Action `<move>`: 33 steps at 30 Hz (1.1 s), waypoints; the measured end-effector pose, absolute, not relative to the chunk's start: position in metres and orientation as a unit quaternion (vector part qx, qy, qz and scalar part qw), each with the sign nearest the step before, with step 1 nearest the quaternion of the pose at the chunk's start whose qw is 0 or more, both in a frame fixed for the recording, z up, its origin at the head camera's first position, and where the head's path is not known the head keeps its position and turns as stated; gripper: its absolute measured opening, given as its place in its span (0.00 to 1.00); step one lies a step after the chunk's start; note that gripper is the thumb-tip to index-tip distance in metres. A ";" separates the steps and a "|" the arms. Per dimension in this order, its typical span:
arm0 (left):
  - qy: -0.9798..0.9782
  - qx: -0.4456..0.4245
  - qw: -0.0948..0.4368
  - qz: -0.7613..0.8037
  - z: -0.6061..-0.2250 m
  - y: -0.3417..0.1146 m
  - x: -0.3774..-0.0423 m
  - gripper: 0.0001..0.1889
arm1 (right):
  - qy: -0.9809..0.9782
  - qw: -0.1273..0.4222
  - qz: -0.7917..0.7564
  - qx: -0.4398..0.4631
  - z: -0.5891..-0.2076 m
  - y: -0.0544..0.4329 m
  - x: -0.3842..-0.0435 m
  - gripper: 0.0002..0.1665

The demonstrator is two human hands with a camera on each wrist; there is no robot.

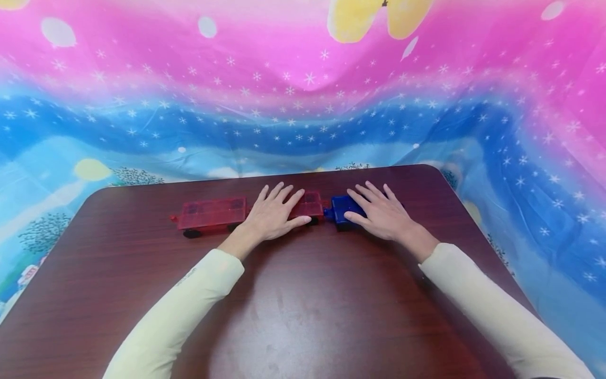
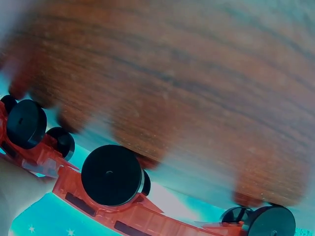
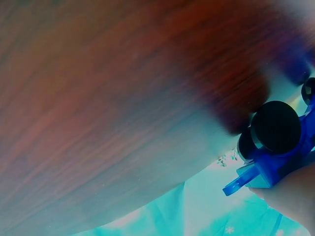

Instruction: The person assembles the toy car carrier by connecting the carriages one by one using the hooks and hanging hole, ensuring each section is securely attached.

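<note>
Two see-through red toy train cars and a blue one stand in a row near the table's far side. The left red car (image 1: 213, 213) has its hitch knob out to the left. My left hand (image 1: 274, 213), fingers spread, lies over the second red car (image 1: 310, 202) and hides much of it. My right hand (image 1: 381, 213), also spread out, rests over the blue car (image 1: 343, 206) and covers its right part. In the left wrist view, black wheels (image 2: 110, 174) show under the red cars. A blue hook (image 3: 241, 182) sticks out from the blue car in the right wrist view.
The dark brown wooden table (image 1: 293, 310) has rounded far corners. A pink and blue cloth (image 1: 293, 126) with snowflakes hangs behind it and along its sides. Cream sleeves (image 1: 189, 295) cover both forearms.
</note>
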State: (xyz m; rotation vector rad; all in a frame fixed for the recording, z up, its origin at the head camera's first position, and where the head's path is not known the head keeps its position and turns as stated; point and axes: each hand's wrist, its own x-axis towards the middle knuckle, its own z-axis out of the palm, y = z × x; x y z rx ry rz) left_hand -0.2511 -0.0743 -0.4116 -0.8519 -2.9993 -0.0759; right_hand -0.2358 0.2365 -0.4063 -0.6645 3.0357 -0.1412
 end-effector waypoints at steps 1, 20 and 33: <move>-0.962 -0.273 0.012 -0.026 -0.412 -0.074 -0.251 0.45 | 0.976 0.017 -0.046 -0.213 -0.406 0.236 -0.236 0.51; -0.960 -0.278 0.018 -0.011 -0.417 -0.073 -0.252 0.45 | 0.977 0.016 -0.044 -0.207 -0.407 0.234 -0.236 0.49; -0.958 -0.283 0.023 -0.026 -0.419 -0.072 -0.251 0.44 | 0.978 0.020 -0.045 -0.205 -0.409 0.236 -0.236 0.49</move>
